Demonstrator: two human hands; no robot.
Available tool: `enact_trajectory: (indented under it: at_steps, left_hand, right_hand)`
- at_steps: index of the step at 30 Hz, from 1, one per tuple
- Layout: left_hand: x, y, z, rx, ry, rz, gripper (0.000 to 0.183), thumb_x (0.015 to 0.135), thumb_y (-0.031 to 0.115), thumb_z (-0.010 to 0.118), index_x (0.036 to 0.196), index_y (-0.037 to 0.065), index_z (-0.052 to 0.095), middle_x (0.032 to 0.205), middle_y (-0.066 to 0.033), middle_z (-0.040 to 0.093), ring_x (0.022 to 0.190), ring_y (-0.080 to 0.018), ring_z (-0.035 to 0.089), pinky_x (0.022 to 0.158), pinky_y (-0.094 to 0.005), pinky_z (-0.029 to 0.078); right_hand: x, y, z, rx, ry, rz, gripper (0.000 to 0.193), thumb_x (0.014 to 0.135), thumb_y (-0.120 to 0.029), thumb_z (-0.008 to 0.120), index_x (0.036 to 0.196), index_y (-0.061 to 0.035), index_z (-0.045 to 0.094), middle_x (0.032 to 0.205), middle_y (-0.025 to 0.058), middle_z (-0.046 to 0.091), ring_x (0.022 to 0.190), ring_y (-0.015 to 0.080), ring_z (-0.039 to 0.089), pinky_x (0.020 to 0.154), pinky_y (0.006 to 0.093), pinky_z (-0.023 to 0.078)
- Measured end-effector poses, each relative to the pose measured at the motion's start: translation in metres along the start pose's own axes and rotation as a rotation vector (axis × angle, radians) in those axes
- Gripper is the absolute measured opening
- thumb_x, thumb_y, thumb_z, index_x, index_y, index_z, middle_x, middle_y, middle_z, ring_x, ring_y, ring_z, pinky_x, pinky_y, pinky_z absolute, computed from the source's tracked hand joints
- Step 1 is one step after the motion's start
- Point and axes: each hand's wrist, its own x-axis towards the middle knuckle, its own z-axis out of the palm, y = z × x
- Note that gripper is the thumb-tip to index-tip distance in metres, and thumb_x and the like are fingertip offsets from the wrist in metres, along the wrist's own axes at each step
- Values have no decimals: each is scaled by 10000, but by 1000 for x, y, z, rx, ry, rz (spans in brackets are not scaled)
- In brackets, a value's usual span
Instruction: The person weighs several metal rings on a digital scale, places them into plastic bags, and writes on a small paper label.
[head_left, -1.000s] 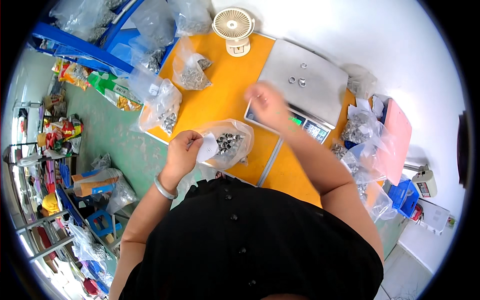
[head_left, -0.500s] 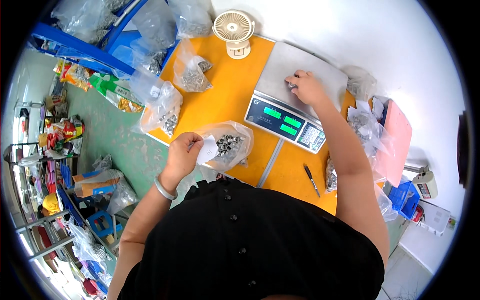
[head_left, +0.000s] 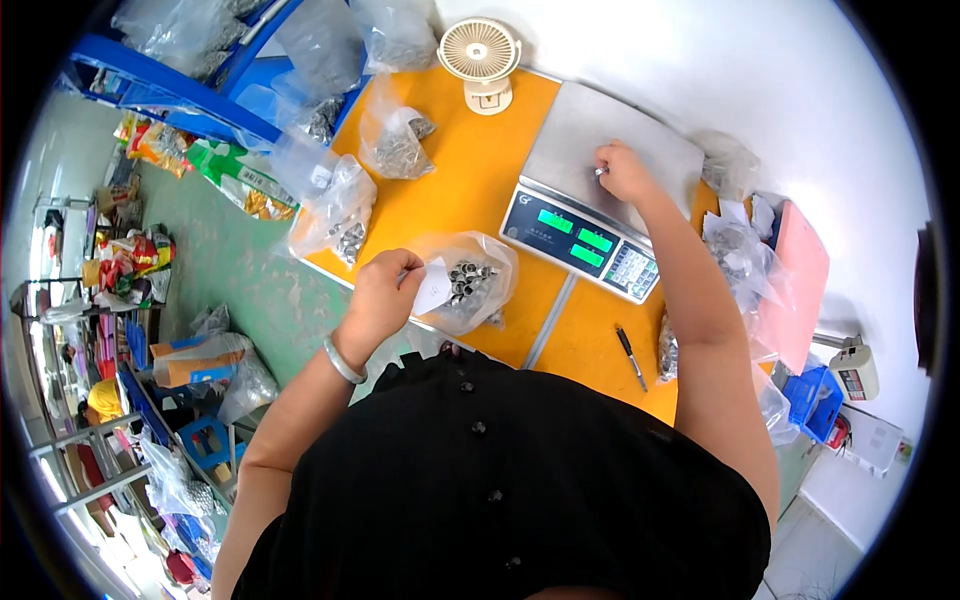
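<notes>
In the head view, the right hand (head_left: 624, 170) is over the platform of the digital scale (head_left: 572, 130), its fingertips closed on a small metal ring (head_left: 601, 171); the ring shows too little to read its axis, or whether it touches the plate. The left hand (head_left: 388, 288) pinches a white paper slip (head_left: 433, 287) at the left rim of an open clear plastic bag (head_left: 497, 302); whether it also grips the film, I cannot tell.

That bag, holding loose metal rings (head_left: 468, 281), sits on the orange table (head_left: 482, 170), just right of the left hand, which is clearly the nearer one. From the right hand, the bag lies leftward and toward the body, with the left end of the scale's display panel (head_left: 560, 232) between them. The panel's long axis slants from far left to near right, across that line.
</notes>
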Motion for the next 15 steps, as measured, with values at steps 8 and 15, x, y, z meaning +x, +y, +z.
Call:
enact_trajectory:
  at_steps: [8,15]
  left_hand:
    - [4,-2,1,89,37,14,124,766,102,592,814,-12,597,744,-171,607,671,-296,602,612,-336,470]
    - [10,-6,3,187,49,112,181,790,156,572,776,-21,605,733,-194,602,685,-347,591,607,-393,464]
  right_hand:
    - [-42,-154,10,385,-211,-374,146,670,-4,564,813,-32,557,835,131,538,774,295,538,669,337,442]
    - [-79,-188,64,251,-247,-416,194,693,-87,602,885,-60,610,867,154,581,832,327,571,722,380,439]
